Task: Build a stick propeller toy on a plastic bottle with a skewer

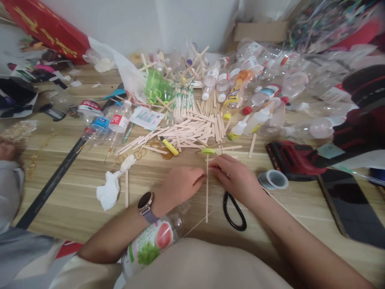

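My left hand (183, 182), with a watch on the wrist, is pinched at the left side of a thin wooden stick (207, 196). From the right, my right hand (231, 171) is also closed, its fingertips beside the same stick. Anything fine between the fingers is too small to make out. A yellow-green bottle cap (208, 151) sits at the stick's far end. Black-handled scissors (234, 212) lie partly under my right hand, blades hidden. Below my left forearm is a plastic bottle with a fruit label (150, 243). A thin strand (197, 224) runs near the stick's lower end.
Ahead lies a pile of flat wooden sticks (189, 130), with a yellow cutter (170, 146), glue bottles (238, 129) and many plastic bottles (210, 80) around it. At right are a spool (273, 179), a red-black power tool (291, 158) and a phone (350, 204). Crumpled tissue (108, 192) lies left; another person's hand (6, 150) shows far left.
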Demonstrator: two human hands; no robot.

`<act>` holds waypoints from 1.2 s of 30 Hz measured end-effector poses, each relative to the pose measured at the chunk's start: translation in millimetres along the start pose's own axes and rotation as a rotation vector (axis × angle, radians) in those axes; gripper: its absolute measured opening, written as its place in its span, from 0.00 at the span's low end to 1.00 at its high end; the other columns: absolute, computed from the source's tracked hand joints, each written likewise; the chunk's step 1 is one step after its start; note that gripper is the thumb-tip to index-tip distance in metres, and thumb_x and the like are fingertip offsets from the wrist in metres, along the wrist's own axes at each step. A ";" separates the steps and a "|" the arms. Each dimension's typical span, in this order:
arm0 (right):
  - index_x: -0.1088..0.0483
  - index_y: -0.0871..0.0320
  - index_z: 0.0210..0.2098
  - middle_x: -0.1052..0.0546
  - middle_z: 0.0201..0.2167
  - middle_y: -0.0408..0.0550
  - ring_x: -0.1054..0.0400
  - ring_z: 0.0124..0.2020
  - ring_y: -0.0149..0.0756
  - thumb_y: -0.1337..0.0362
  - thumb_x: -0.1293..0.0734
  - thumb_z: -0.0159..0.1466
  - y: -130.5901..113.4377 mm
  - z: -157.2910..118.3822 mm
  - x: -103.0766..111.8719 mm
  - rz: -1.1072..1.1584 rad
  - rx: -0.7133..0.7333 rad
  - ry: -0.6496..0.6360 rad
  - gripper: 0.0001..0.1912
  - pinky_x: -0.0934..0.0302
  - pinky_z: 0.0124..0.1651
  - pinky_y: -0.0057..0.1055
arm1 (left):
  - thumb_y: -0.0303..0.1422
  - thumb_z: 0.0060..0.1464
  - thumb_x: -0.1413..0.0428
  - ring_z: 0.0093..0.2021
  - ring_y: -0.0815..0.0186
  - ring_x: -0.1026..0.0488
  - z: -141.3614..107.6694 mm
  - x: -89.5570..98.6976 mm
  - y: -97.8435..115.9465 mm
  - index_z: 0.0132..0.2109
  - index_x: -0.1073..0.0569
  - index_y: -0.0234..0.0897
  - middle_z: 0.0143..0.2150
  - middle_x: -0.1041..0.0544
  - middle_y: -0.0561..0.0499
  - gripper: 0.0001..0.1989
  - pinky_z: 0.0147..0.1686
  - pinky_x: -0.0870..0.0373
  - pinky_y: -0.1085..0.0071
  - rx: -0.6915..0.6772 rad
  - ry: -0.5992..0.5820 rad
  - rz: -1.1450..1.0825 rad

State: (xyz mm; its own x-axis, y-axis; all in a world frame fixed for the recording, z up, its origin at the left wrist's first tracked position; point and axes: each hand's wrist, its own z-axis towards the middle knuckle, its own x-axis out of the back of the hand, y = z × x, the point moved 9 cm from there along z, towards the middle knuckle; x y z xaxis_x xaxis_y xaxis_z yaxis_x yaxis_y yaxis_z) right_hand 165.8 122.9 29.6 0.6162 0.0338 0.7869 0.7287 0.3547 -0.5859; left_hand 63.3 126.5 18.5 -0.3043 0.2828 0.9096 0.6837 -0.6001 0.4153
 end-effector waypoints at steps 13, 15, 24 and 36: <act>0.26 0.58 0.32 0.27 0.33 0.49 0.31 0.34 0.35 0.73 0.39 0.66 1.6 16.1 -12.4 -0.036 0.014 -0.115 0.11 0.43 0.36 0.29 | 0.25 0.65 0.54 0.31 0.64 0.29 -10.5 5.0 25.6 0.40 0.26 0.36 0.30 0.25 0.51 0.12 0.28 0.38 0.68 -0.430 0.183 0.446; 0.26 0.58 0.31 0.27 0.32 0.48 0.32 0.33 0.34 0.73 0.39 0.65 0.8 18.1 -12.9 -0.028 0.014 -0.119 0.12 0.43 0.35 0.28 | 0.24 0.64 0.54 0.30 0.64 0.29 -12.5 4.2 27.4 0.41 0.26 0.36 0.29 0.25 0.51 0.11 0.27 0.39 0.68 -0.464 0.198 0.487; 0.26 0.58 0.31 0.25 0.32 0.49 0.31 0.34 0.36 0.73 0.39 0.65 -0.2 19.8 -16.3 -0.017 -0.003 -0.145 0.11 0.42 0.36 0.30 | 0.21 0.62 0.56 0.28 0.63 0.29 -8.3 -4.4 24.1 0.36 0.29 0.34 0.27 0.27 0.49 0.12 0.25 0.40 0.68 -0.433 0.141 0.543; 0.28 0.58 0.32 0.26 0.32 0.49 0.31 0.35 0.38 0.73 0.39 0.66 -4.7 18.3 -17.6 -0.018 -0.025 -0.148 0.10 0.40 0.39 0.32 | 0.21 0.60 0.54 0.30 0.61 0.27 -6.6 -5.8 22.6 0.37 0.27 0.33 0.29 0.24 0.47 0.12 0.26 0.37 0.68 -0.389 0.096 0.531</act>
State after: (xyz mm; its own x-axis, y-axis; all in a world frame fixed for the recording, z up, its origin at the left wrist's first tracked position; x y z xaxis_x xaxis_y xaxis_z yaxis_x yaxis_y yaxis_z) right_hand 146.0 137.7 22.1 0.5538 0.1657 0.8160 0.7474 0.3329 -0.5749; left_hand 76.1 106.3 22.7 -0.0623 -0.1827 0.9812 0.4733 -0.8709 -0.1321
